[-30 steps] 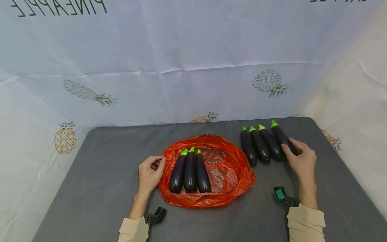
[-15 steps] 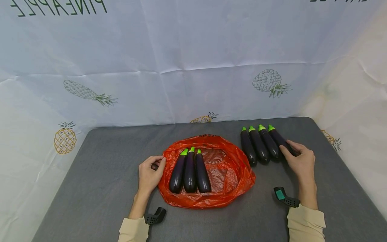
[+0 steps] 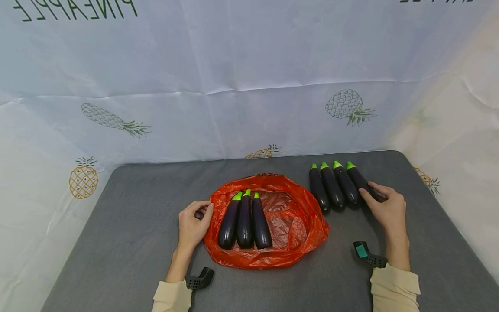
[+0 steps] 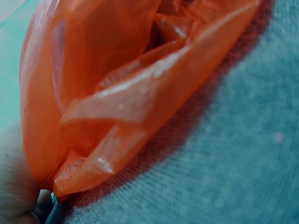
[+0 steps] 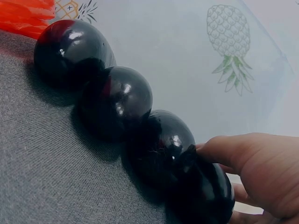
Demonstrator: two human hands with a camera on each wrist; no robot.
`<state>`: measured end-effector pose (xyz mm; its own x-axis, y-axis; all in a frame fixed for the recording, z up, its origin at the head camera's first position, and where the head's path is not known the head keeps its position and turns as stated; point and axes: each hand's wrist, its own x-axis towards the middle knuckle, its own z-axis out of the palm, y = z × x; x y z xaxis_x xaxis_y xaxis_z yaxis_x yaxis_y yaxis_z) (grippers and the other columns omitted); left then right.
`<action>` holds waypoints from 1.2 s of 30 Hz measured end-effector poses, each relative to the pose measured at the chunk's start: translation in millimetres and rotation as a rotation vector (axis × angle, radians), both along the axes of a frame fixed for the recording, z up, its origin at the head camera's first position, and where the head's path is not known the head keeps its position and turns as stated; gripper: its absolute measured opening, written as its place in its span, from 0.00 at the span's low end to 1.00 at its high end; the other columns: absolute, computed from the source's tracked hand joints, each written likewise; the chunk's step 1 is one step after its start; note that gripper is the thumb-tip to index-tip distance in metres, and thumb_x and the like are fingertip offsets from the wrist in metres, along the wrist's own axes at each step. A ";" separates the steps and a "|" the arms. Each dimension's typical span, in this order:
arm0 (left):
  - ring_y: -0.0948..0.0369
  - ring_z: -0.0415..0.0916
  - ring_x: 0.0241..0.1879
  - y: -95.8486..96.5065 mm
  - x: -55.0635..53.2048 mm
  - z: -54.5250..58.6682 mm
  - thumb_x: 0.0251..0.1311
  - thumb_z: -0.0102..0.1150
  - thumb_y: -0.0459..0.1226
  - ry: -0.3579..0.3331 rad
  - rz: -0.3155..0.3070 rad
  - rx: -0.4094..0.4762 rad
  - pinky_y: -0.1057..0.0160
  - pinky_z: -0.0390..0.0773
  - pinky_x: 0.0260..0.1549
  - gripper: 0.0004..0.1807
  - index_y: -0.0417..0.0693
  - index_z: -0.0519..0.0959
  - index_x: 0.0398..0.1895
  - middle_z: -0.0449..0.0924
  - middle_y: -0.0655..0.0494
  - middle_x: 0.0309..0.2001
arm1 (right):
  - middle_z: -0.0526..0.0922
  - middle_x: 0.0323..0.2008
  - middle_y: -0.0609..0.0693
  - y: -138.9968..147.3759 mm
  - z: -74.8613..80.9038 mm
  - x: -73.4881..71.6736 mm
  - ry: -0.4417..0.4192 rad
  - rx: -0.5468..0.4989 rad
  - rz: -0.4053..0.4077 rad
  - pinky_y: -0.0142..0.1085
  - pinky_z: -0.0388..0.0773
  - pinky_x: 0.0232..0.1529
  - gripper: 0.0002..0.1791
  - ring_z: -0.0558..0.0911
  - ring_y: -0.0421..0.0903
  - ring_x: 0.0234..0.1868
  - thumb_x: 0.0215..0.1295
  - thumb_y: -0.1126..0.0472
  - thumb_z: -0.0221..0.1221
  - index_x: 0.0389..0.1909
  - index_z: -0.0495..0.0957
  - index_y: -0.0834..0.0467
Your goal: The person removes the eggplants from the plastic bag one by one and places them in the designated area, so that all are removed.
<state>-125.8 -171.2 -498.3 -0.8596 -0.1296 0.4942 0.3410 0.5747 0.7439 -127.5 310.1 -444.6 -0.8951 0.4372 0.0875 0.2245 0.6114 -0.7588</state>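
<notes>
In the head view my left hand [image 3: 196,223] pinches the left rim of a red plastic bag [image 3: 269,262]. Up close in the left wrist view, the thin folds of the bag [image 4: 121,107] reach down to the thumb. Three eggplants [image 3: 244,221] with green stem ends lie side by side inside the bag's left half. To the right, my right hand [image 3: 390,208] holds the rightmost eggplant [image 3: 358,177] of a row, thumb on one side and fingers on the other. Its round end [image 5: 205,196] sits against the neighbouring eggplant [image 5: 161,149] in the right wrist view.
The other eggplants of the row [image 3: 332,188] lie between the bag and my right hand, the leftmost close to the bag's right rim. A grey table [image 3: 128,225] carries everything. Behind it hangs a pale cloth [image 3: 234,117] printed with pineapples.
The rightmost eggplant has come toward me and slightly left, up against the row, with my right hand on it. My left hand and the bag have stayed in place.
</notes>
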 end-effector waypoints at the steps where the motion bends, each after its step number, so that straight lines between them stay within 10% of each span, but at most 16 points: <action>1: 0.65 0.78 0.26 0.0 0.0 0.1 0.62 0.68 0.33 0.000 -0.001 0.001 0.77 0.72 0.29 0.03 0.43 0.89 0.33 0.85 0.52 0.26 | 0.75 0.66 0.70 0.0 0.0 0.0 0.001 -0.001 -0.001 0.62 0.71 0.64 0.26 0.76 0.69 0.65 0.70 0.56 0.63 0.65 0.77 0.63; 8: 0.66 0.78 0.26 0.2 0.2 0.6 0.62 0.69 0.33 -0.002 -0.001 0.005 0.77 0.72 0.29 0.03 0.43 0.89 0.33 0.85 0.52 0.26 | 0.77 0.66 0.66 0.0 -0.4 -1.1 -0.013 0.028 -0.038 0.56 0.74 0.63 0.26 0.80 0.62 0.63 0.69 0.53 0.64 0.65 0.79 0.58; 18: 0.65 0.78 0.26 0.0 0.2 0.1 0.62 0.68 0.33 -0.010 0.003 0.005 0.77 0.72 0.29 0.04 0.42 0.89 0.33 0.86 0.52 0.26 | 0.77 0.66 0.65 0.9 0.6 -0.3 -0.016 0.034 -0.039 0.24 0.65 0.43 0.26 0.78 0.66 0.63 0.69 0.51 0.64 0.65 0.79 0.56; 29: 0.64 0.78 0.25 0.4 -0.4 0.6 0.61 0.69 0.33 0.000 0.003 -0.004 0.77 0.72 0.29 0.02 0.43 0.89 0.33 0.86 0.52 0.26 | 0.79 0.65 0.63 -0.5 5.4 0.8 0.011 0.010 -0.085 0.24 0.76 0.50 0.26 0.81 0.60 0.63 0.69 0.51 0.64 0.65 0.79 0.56; 36: 0.65 0.78 0.25 0.5 -0.3 0.8 0.61 0.70 0.33 -0.011 0.009 -0.003 0.77 0.72 0.29 0.02 0.43 0.89 0.33 0.86 0.51 0.26 | 0.79 0.66 0.60 -5.1 12.0 1.3 0.032 0.010 -0.123 0.49 0.77 0.65 0.27 0.79 0.60 0.65 0.69 0.50 0.64 0.66 0.79 0.55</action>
